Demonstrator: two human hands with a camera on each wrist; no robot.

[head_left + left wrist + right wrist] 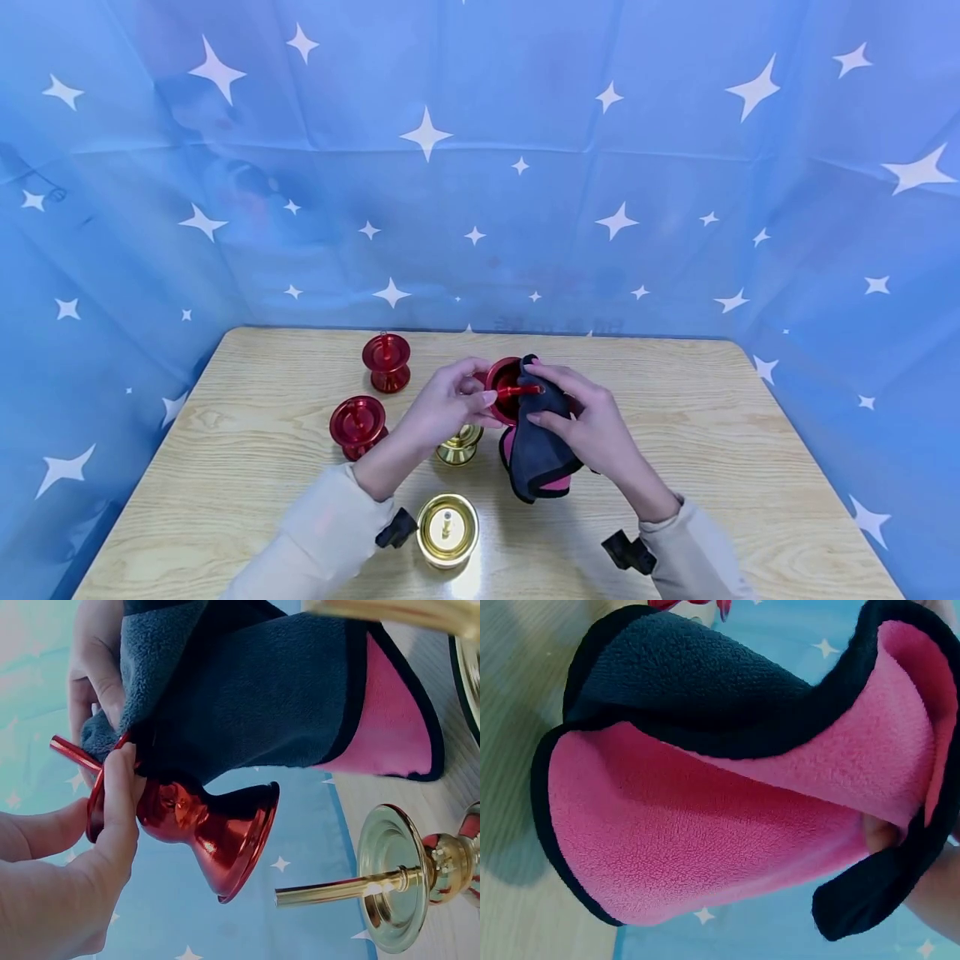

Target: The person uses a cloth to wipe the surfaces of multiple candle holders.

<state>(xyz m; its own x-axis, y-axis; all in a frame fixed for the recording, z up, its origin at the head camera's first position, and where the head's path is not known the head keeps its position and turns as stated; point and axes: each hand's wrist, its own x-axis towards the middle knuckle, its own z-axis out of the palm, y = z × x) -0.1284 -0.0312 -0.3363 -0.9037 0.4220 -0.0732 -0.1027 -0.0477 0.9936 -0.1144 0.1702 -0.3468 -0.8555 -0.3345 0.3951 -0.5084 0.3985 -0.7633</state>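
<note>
Tilted in the air over the table is a shiny red candle holder with a thin central tube, its dish turned toward the head camera. My left hand pinches the dish's rim between thumb and fingers; the flared foot shows in the left wrist view. With my right hand I hold a cloth, dark grey on one face and pink on the other with black edging, against the dish's right side. The cloth's pink side fills much of the right wrist view and covers most of the right fingers.
Two more red candle holders, one nearer and one farther, stand at the left on the wooden table. A gold candle holder is partly behind my left hand; another gold holder stands between my forearms. Blue star-printed curtain surrounds the table.
</note>
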